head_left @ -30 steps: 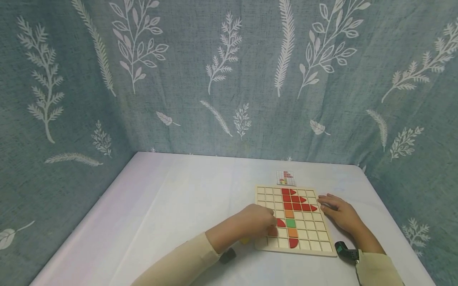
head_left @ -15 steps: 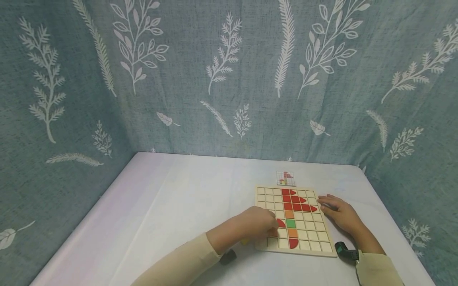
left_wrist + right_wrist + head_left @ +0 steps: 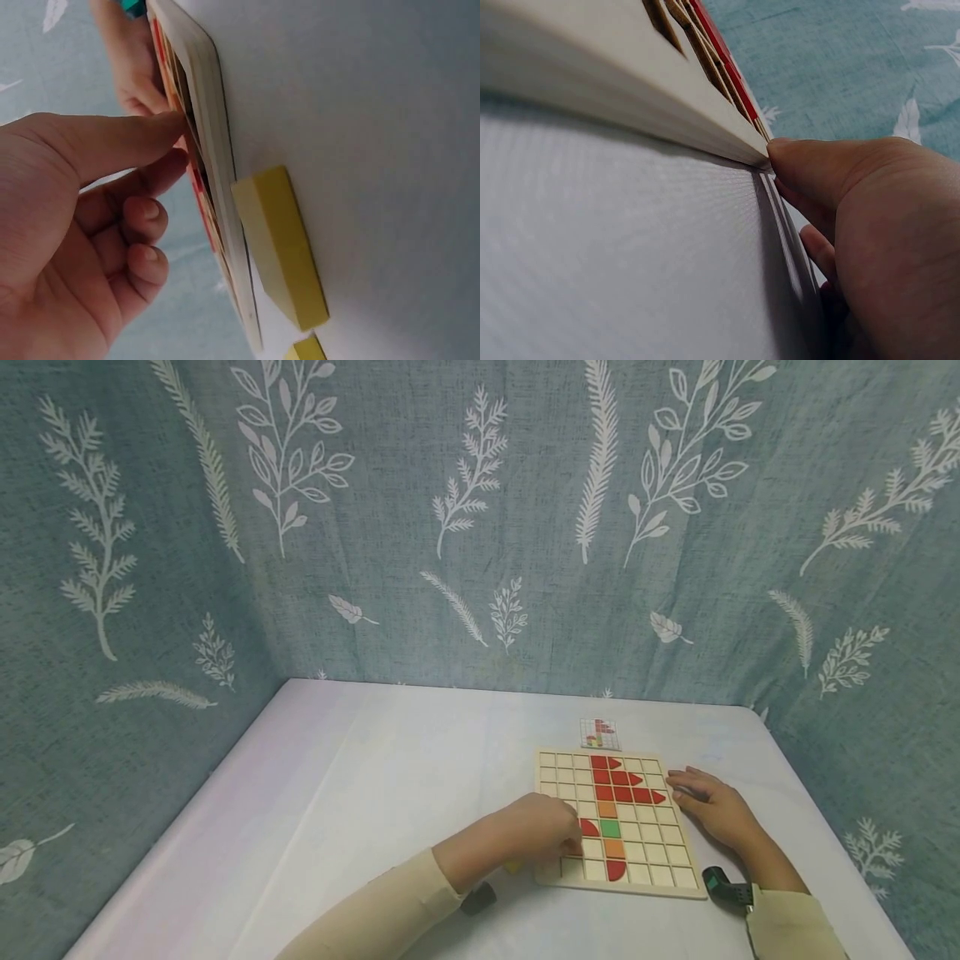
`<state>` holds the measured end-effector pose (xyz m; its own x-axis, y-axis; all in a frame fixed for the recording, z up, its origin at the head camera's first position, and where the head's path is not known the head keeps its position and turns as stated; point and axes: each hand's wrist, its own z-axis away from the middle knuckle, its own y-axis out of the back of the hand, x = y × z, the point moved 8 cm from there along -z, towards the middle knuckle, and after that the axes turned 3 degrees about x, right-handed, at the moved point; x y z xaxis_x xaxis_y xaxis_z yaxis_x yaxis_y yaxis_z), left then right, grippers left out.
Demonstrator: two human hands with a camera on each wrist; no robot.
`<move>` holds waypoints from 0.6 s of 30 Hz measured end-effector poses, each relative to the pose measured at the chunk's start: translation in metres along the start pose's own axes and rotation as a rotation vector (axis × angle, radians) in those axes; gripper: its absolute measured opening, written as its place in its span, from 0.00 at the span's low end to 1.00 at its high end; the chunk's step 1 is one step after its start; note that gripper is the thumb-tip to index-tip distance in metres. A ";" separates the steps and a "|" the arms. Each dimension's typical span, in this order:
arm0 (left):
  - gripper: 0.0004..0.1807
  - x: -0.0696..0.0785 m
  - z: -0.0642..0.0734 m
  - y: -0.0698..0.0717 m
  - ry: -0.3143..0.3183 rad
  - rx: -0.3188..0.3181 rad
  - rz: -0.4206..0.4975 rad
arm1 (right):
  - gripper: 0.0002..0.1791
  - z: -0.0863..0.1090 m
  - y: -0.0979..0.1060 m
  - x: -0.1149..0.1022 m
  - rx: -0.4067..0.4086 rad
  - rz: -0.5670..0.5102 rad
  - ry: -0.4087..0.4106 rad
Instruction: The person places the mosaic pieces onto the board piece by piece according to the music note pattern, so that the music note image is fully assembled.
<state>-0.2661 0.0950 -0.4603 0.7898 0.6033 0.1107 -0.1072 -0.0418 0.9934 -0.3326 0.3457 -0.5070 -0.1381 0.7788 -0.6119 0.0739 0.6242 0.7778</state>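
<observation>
A wooden grid board (image 3: 660, 835) lies on the table, with red, orange and green tiles set in its cells. Over its lower left part, my left hand (image 3: 536, 828) has thumb and index finger pinching a red-orange tile (image 3: 574, 852) at a cell; the hand hides most of it. The other fingers of that hand curl inward in the left wrist view. Just left of it sits a red rounded tile (image 3: 589, 827), beside the green square tile (image 3: 610, 828). My right hand (image 3: 716, 806) rests at the board's right edge, its thumb touching that edge in the right wrist view.
Behind the board lies a small pattern card (image 3: 599, 733). A yellow block (image 3: 281, 247) stands beside the board's edge, and part of another yellow block (image 3: 306, 348) shows below it. Patterned cloth (image 3: 405, 527) hangs around the white table (image 3: 375, 760).
My left hand shifts very slightly over the same cell, and less of the red-orange tile shows. My right hand stays in place at the board's edge.
</observation>
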 end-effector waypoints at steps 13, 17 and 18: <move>0.07 -0.006 0.014 0.003 -0.053 0.018 -0.004 | 0.29 0.001 -0.002 -0.001 -0.009 0.012 -0.006; 0.08 -0.017 0.025 0.007 -0.064 0.031 -0.017 | 0.29 0.003 0.000 -0.001 -0.011 0.010 -0.016; 0.08 -0.020 0.028 0.008 -0.065 0.034 -0.029 | 0.29 0.003 0.000 -0.001 -0.013 0.007 -0.017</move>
<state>-0.2658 0.0606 -0.4540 0.8298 0.5519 0.0822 -0.0635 -0.0529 0.9966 -0.3295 0.3446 -0.5069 -0.1205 0.7841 -0.6088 0.0618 0.6180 0.7837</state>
